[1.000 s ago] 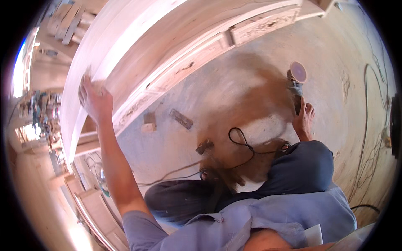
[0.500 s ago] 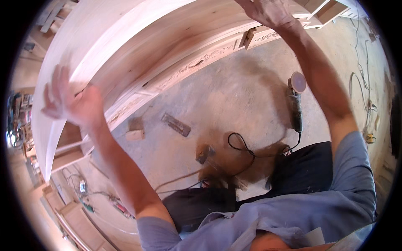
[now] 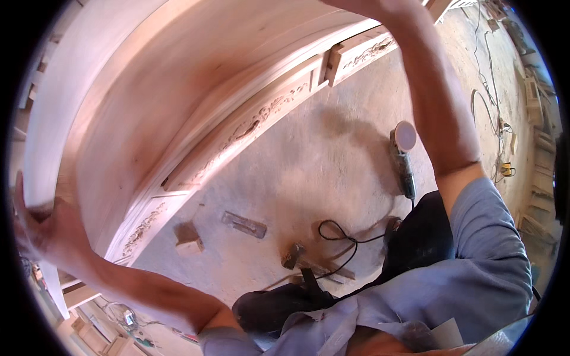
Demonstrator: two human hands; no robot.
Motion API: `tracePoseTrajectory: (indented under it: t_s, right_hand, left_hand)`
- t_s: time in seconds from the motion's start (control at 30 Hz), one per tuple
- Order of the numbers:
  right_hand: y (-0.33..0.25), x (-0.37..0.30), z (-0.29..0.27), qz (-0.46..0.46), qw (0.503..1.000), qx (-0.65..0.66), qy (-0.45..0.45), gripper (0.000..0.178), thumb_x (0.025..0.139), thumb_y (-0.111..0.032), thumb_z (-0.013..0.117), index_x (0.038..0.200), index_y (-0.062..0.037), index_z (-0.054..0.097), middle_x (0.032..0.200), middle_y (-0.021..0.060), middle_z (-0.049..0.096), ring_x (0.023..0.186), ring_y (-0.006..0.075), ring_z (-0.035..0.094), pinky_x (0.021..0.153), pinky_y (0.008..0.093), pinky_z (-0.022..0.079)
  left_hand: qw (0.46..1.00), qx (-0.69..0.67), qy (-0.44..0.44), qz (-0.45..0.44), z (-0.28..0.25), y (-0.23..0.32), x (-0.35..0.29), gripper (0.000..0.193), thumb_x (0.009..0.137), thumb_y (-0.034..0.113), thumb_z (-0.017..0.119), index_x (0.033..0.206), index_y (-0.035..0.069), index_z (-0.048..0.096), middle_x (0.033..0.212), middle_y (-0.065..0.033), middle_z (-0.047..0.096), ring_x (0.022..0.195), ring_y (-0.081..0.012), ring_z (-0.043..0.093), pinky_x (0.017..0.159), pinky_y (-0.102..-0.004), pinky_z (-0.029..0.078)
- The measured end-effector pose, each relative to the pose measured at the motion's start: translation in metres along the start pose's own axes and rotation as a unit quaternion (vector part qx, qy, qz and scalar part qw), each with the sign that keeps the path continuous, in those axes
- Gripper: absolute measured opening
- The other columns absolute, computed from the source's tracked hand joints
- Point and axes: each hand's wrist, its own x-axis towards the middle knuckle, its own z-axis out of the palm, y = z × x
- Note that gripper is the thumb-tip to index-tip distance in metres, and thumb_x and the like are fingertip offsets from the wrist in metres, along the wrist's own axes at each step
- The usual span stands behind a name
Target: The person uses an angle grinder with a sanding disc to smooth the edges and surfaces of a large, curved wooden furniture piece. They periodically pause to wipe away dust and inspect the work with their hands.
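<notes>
A large unpainted wooden furniture piece [image 3: 160, 101] fills the upper left, with carved fronts [image 3: 255, 121] along its lower side. At far left, my left hand [image 3: 47, 234] is closed round the edge of its long pale board [image 3: 50, 118], near the lower end. Its fingers are partly behind the wood and lost in the dark rim. My right arm reaches up to the top of the picture. There my right hand [image 3: 365, 7] lies over the furniture's upper part; its fingers are cut off by the frame, so their grip cannot be made out.
On the dusty floor lie an angle grinder [image 3: 403, 163] with a round pale disc, its black cord [image 3: 355, 240], a hammer [image 3: 292, 256], a flat oblong tool [image 3: 244, 225] and a wooden block [image 3: 189, 238]. Cables [image 3: 496, 107] and wood pieces [image 3: 541, 178] line the right side.
My left hand, spread and blurred over the board before, has moved down and left and closed on its edge. My right hand has gone further up, partly out of view. The furniture appears larger and shifted.
</notes>
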Motion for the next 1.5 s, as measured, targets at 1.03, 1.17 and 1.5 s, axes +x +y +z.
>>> tracePoseTrajectory:
  t_s: [1.03,1.17,1.5]
  right_hand:
    - [-0.1,-0.49,0.173,0.485,0.82,0.089,-0.292,0.078,0.094,-0.049,0.053,0.156,-0.0097,0.027,0.164,0.0131,0.02,0.152,0.029,0.014,0.122,0.0525,0.008]
    - [-0.099,-0.491,0.17,0.485,0.817,0.093,-0.297,0.081,0.091,-0.048,0.057,0.156,-0.0104,0.026,0.164,0.0128,0.019,0.152,0.029,0.013,0.123,0.0518,0.007]
    - [-0.1,-0.505,0.167,0.492,0.825,0.123,-0.25,0.083,0.089,-0.046,0.061,0.155,-0.0087,0.028,0.163,0.0147,0.02,0.152,0.0291,0.013,0.123,0.0511,0.009]
  left_hand:
    - [0.918,-0.268,-0.291,0.015,0.057,0.112,0.19,0.056,0.061,0.002,0.068,0.115,-0.009,0.06,0.091,-0.015,0.068,0.075,-0.0263,0.065,0.061,-0.0342,0.052]
    - [0.921,-0.292,-0.257,0.029,0.044,0.126,0.18,0.049,0.058,-0.001,0.069,0.106,-0.007,0.063,0.087,-0.0123,0.067,0.069,-0.0213,0.062,0.057,-0.0319,0.049]
    - [0.909,-0.317,-0.269,0.014,0.012,0.153,0.161,0.035,0.06,-0.003,0.067,0.094,-0.009,0.066,0.076,-0.0119,0.067,0.06,-0.0197,0.062,0.053,-0.0306,0.047]
